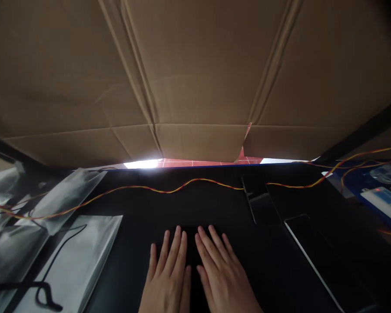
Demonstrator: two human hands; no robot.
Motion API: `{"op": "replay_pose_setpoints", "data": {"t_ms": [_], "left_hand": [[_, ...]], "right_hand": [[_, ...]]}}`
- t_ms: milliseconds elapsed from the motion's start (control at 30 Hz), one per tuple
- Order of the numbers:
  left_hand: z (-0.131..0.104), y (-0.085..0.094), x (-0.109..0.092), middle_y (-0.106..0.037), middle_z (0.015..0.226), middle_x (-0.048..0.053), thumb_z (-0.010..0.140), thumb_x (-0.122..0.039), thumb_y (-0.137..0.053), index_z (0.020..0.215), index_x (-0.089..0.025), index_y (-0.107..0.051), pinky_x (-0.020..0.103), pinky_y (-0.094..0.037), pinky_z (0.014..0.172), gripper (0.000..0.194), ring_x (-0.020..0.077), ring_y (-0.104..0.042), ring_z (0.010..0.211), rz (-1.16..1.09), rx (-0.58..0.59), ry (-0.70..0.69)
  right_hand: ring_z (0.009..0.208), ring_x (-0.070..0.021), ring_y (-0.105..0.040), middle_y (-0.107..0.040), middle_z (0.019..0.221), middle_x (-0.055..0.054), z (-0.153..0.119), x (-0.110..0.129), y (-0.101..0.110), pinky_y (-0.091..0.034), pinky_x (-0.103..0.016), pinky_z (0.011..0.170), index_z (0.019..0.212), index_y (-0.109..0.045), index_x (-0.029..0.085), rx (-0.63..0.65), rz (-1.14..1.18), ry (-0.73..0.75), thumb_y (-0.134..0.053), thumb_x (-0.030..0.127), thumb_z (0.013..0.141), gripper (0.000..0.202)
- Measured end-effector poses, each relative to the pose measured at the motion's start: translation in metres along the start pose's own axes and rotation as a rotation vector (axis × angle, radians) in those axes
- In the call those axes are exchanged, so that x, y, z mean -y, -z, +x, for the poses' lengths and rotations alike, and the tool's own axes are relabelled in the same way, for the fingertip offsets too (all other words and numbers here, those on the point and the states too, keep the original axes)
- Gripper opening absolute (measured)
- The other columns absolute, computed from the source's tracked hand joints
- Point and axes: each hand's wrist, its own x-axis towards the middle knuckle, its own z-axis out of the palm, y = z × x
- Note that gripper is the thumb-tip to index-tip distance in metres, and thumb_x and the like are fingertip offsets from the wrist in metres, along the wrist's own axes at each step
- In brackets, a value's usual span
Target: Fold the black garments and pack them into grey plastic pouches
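Observation:
My left hand (168, 274) lies palm down on the black tabletop (143, 208), its fingers stretched forward. Beside it, a narrow gap away, my right hand (222, 274) rests flat in the same way, fingers slightly apart. Neither one holds anything. Right of my right hand lies a dark phone (260, 201), its screen black. Further right and nearer to me is a larger black device with a pale edge (326, 261), perhaps a tablet. To the left of my left hand is a stack of white paper or flat packets (74, 256).
A twisted red and yellow wire (195, 181) crosses the table, passing by the phone. Clear plastic bags (65, 200) and a black cord (35, 284) lie at left. Brown cardboard (202, 78) walls off the back. A white box-shaped device (384, 202) with a red light sits at right.

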Motion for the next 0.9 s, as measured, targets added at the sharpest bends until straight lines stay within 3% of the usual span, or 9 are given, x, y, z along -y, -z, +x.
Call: {"op": "replay_pose_setpoints", "data": {"t_ms": [100, 233, 433, 600, 700, 800, 900], "left_hand": [[-0.006, -0.002, 0.004, -0.046, 0.175, 0.013, 0.106, -0.018, -0.046, 0.175, -0.01, -0.028, 0.054, -0.033, 0.136, 0.072, 0.0298, -0.021, 0.172, 0.039, -0.021, -0.016], [-0.001, 0.012, 0.005, -0.045, 0.176, 0.015, 0.106, -0.016, -0.044, 0.176, -0.009, -0.024, 0.058, -0.031, 0.136, 0.073, 0.0305, -0.016, 0.173, -0.003, -0.026, -0.03], [0.013, 0.038, -0.002, -0.031, 0.182, 0.015, 0.111, -0.016, -0.037, 0.179, -0.017, -0.009, 0.067, -0.036, 0.132, 0.074, 0.0349, -0.023, 0.171, -0.243, -0.005, 0.038], [0.014, 0.018, -0.001, -0.041, 0.178, 0.015, 0.113, -0.028, -0.04, 0.178, -0.014, -0.016, 0.059, -0.043, 0.13, 0.071, 0.033, -0.027, 0.17, -0.226, 0.008, -0.012], [0.012, 0.005, -0.002, -0.045, 0.176, 0.015, 0.113, -0.028, -0.044, 0.178, -0.015, -0.016, 0.054, -0.048, 0.127, 0.072, 0.0321, -0.034, 0.167, -0.156, 0.009, -0.021], [0.013, 0.011, 0.001, -0.047, 0.174, 0.015, 0.113, -0.028, -0.045, 0.178, -0.016, -0.014, 0.053, -0.054, 0.122, 0.073, 0.0327, -0.04, 0.165, -0.161, 0.021, -0.035], [0.007, 0.026, 0.021, -0.044, 0.177, 0.013, 0.113, -0.027, -0.044, 0.179, -0.022, -0.015, 0.056, -0.049, 0.126, 0.072, 0.0314, -0.04, 0.165, -0.226, 0.028, 0.026]], "right_hand": [[0.158, -0.0336, -0.047, -0.041, 0.174, -0.008, -0.001, -0.001, 0.006, -0.061, -0.058, 0.114, 0.179, -0.005, 0.018, 0.009, 0.02, 0.001, -0.048, 0.013, 0.107, 0.084], [0.158, -0.0341, -0.048, -0.041, 0.174, -0.008, 0.002, 0.002, 0.016, -0.062, -0.059, 0.112, 0.179, -0.009, 0.018, 0.026, 0.015, -0.001, -0.048, 0.014, 0.108, 0.081], [0.166, -0.0325, -0.031, -0.034, 0.178, -0.009, 0.013, 0.016, 0.028, -0.05, -0.056, 0.126, 0.177, -0.016, 0.011, -0.023, 0.027, -0.05, -0.044, 0.007, 0.107, 0.076], [0.164, -0.035, -0.037, -0.035, 0.177, -0.012, 0.009, 0.021, 0.003, -0.049, -0.062, 0.125, 0.179, -0.007, 0.014, 0.031, 0.062, -0.095, -0.048, 0.014, 0.105, 0.084], [0.164, -0.0348, -0.036, -0.033, 0.178, -0.009, 0.007, 0.02, 0.0, -0.048, -0.066, 0.125, 0.179, -0.005, 0.018, 0.07, 0.051, -0.121, -0.046, 0.007, 0.101, 0.089], [0.164, -0.0301, -0.038, -0.034, 0.178, -0.006, 0.008, 0.012, 0.016, -0.049, -0.06, 0.126, 0.179, -0.006, 0.022, 0.076, 0.123, -0.088, -0.043, 0.005, 0.103, 0.086], [0.162, -0.0275, -0.042, -0.039, 0.177, -0.006, 0.004, 0.0, 0.04, -0.052, -0.054, 0.124, 0.179, -0.015, 0.026, -0.013, 0.216, -0.138, -0.042, 0.011, 0.111, 0.074]]}}
